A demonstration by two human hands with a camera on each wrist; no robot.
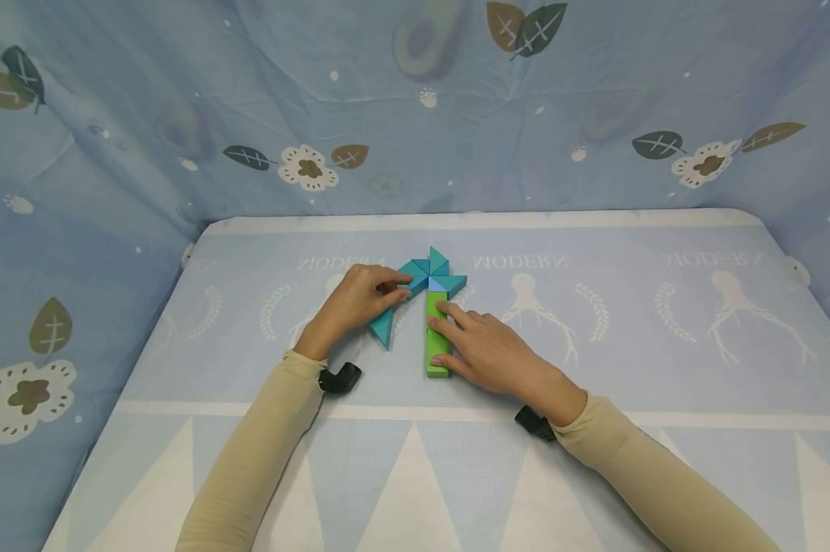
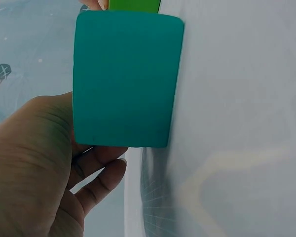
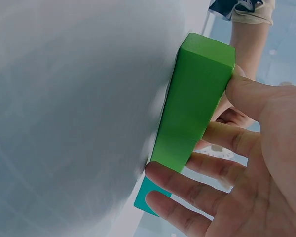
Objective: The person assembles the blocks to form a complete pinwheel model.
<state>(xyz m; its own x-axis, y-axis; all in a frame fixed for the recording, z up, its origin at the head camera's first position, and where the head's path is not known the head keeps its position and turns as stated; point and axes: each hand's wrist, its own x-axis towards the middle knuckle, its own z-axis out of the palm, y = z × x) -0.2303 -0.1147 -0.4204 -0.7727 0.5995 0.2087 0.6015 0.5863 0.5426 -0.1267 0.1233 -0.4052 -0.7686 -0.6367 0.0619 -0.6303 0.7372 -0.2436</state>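
Observation:
In the head view, several teal triangular blocks (image 1: 439, 256) form a pinwheel-like shape around a pale blue block (image 1: 436, 284). Below it runs a column of green blocks (image 1: 436, 354), laid end to end. My left hand (image 1: 360, 299) pinches a teal block (image 1: 418, 284) on the shape's left side between thumb and index finger. Another teal triangular block (image 1: 383, 330) lies under that hand; a broad teal face (image 2: 126, 79) fills the left wrist view. My right hand (image 1: 491, 349) rests on the green column, fingers fairly straight along it, thumb near its lower end.
The blocks lie on a light blue patterned table cover (image 1: 594, 368) with a white band along its far edge. A blue printed curtain (image 1: 415, 138) hangs behind and at the sides. A black wrist mount (image 1: 340, 379) sits at the left wrist, another (image 1: 535, 423) at the right.

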